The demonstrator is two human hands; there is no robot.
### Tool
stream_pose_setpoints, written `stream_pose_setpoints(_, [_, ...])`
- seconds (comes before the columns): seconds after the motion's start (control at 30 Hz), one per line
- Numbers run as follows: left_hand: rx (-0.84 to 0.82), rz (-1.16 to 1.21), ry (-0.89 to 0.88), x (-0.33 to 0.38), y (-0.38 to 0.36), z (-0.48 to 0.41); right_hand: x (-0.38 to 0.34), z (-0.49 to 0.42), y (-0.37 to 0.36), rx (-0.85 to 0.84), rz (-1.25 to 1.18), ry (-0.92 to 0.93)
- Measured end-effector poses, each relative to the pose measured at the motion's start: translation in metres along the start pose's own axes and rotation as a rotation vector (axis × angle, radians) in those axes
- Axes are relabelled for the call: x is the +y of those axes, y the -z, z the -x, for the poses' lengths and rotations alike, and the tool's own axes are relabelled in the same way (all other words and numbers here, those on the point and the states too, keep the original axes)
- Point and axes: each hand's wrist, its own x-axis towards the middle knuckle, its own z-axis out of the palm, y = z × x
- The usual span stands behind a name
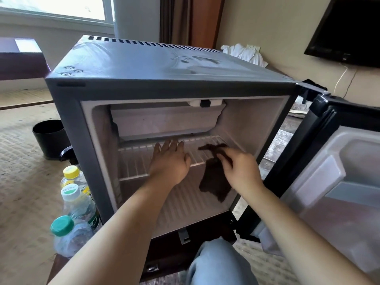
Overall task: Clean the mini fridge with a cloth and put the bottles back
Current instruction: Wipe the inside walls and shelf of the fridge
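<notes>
A grey mini fridge point(144, 64) stands on the floor with its door point(339, 161) swung open to the right. My left hand point(170, 159) lies flat, fingers straight, on the white wire shelf point(135, 159) inside. My right hand point(240, 167) pinches a dark brown cloth point(213, 182), which hangs over the shelf's front edge, part of it lying on the shelf. Three plastic bottles stand on the floor left of the fridge: one with a yellow cap point(71, 173), one with a white cap point(71, 192), one with a green cap point(61, 225).
A black bin point(49, 138) stands on the carpet behind the bottles. A white freezer box point(164, 120) hangs under the fridge ceiling. White towels point(244, 52) lie behind the fridge, and a TV point(347, 31) hangs on the right wall. My knee point(218, 262) is below the fridge.
</notes>
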Motion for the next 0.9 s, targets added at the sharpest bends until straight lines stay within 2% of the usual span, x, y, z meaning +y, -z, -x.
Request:
stream_pose_setpoints(0.1, [-0.005,0.003,-0.004,0.000,0.000,0.000,-0.010,0.006,-0.025,-0.134,0.038,0.127])
stream_pose_setpoints(0.3, [0.005,-0.011,0.001,0.002,0.000,0.001,-0.012,-0.047,-0.040,-0.357,0.082,0.098])
stream_pose_setpoints(0.5, [0.023,0.006,0.000,0.002,0.000,0.002,-0.008,0.005,-0.026,-0.199,0.045,0.098])
stream_pose_setpoints(0.63, [0.031,0.004,0.000,0.001,-0.002,-0.001,-0.002,0.014,-0.024,-0.217,-0.002,0.120])
stream_pose_setpoints(0.8, [0.005,0.015,-0.010,-0.002,-0.001,0.000,-0.013,-0.035,-0.041,-0.279,0.030,0.123])
stream_pose_setpoints(0.9, [0.067,0.046,0.000,-0.012,0.007,0.003,-0.019,-0.057,-0.044,-0.324,0.068,0.110])
